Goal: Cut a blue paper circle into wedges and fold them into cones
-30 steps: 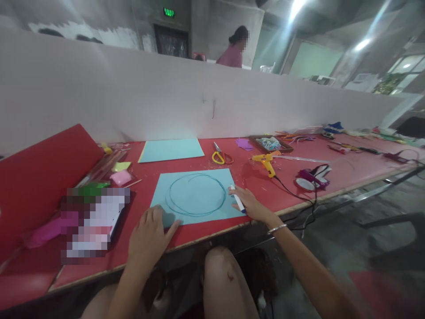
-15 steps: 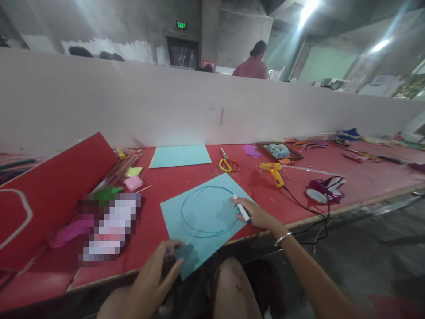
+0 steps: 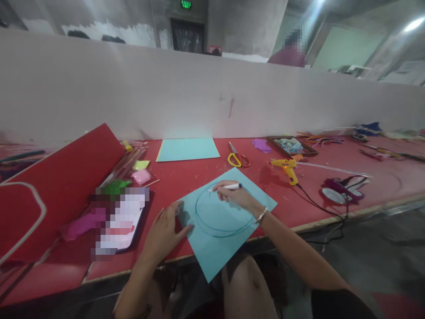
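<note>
The right hand (image 3: 229, 194) grips a pen (image 3: 232, 186) over the paper (image 3: 210, 266); the left hand (image 3: 165, 232) lies spread at its edge. Beneath the right, a ring (image 3: 221, 235) is drawn, corners unmarked; pen contact looks unclear.

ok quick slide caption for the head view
Right hand holds a white marker over a drawn circle on blue paper, left hand at its edge.

The lone camera here rides on the seated person's (image 3: 247, 283) head, facing forward and down over the red table (image 3: 192, 175). Left hand (image 3: 166, 232) and right hand (image 3: 234, 195) show close, around lower centre; the pale partition (image 3: 149, 88) crosses farther off, grey back wall (image 3: 245, 26) at top.
</note>
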Motion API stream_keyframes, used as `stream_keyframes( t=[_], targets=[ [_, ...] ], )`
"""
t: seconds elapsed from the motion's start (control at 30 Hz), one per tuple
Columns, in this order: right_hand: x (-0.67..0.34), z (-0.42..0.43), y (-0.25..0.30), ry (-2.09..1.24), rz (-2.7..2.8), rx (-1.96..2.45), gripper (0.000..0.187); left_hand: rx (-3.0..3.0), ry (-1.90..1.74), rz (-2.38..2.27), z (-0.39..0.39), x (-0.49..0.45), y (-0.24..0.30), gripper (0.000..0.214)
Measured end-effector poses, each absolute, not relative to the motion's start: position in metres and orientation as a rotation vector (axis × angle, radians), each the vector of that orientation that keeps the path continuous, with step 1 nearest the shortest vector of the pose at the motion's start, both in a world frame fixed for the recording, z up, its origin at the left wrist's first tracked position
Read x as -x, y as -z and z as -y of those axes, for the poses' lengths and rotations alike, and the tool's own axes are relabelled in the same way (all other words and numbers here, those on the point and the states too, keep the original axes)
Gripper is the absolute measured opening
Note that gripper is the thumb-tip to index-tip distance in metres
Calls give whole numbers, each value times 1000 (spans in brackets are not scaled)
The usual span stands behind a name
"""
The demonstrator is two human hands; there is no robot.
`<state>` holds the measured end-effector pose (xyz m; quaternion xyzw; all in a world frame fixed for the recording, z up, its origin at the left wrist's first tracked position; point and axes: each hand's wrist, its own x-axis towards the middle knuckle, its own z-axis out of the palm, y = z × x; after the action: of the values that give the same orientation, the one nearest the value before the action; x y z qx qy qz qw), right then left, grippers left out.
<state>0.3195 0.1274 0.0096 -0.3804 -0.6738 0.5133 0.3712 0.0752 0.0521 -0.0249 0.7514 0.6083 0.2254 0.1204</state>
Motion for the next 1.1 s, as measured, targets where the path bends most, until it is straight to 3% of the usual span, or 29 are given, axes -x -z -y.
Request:
stream_keyframes(
  t=[0.2,1.1],
  targets=[
    [-280,-136,9,-1611,1790,949,20,-2189,-658,-1762,-51,-73,26,60],
    [-274,-128,12,-1478,1818,989,20,-2173,-617,-1765,-53,-76,26,52]
  ],
)
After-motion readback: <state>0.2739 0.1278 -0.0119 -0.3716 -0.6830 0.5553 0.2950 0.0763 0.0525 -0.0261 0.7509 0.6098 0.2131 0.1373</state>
